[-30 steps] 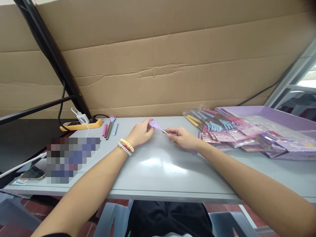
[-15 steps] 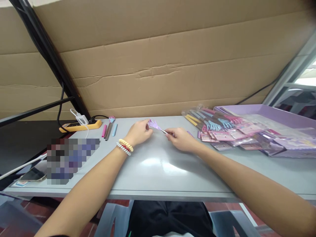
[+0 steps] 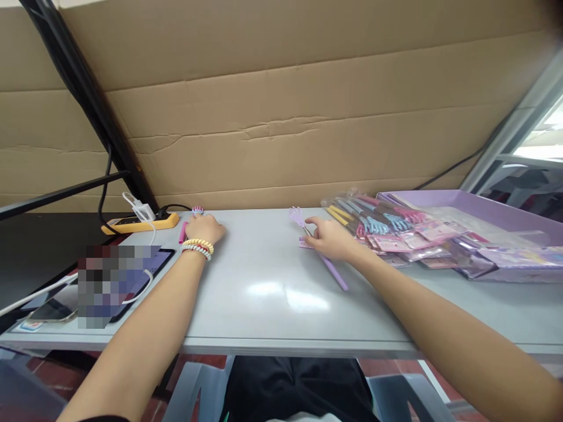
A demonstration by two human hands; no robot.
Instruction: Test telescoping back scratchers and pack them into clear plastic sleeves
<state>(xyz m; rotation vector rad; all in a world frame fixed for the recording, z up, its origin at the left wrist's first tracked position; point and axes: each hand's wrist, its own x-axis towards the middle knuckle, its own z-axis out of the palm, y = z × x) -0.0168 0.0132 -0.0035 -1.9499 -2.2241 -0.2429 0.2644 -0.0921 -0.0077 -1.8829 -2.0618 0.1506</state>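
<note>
A back scratcher (image 3: 335, 273) with a lilac hand-shaped head, a metal rod and a lilac handle lies slanted at mid-table. My right hand (image 3: 332, 237) is over its rod, index finger and thumb apart on either side of it. A small purple piece (image 3: 304, 242) shows beside the thumb. At the back left, my left hand (image 3: 203, 230), with coiled bands on the wrist, reaches down over the small back scratchers. Its fingers are hidden behind the hand. A scratcher's pink-and-blue head (image 3: 197, 210) shows beyond it, and a pink handle (image 3: 183, 232) lies beside it.
To the right, bagged back scratchers (image 3: 373, 220) and pink packets (image 3: 417, 240) are heaped against a lilac box (image 3: 519, 214). A yellow power strip (image 3: 165, 221), cables, a phone (image 3: 55, 309) and a tablet (image 3: 141, 287) are on the left. Cardboard (image 3: 281, 105) stands behind.
My left hand has moved left from the lilac head to the small scratchers. My right hand has moved slightly right with the lilac scratcher, whose handle now shows on the table.
</note>
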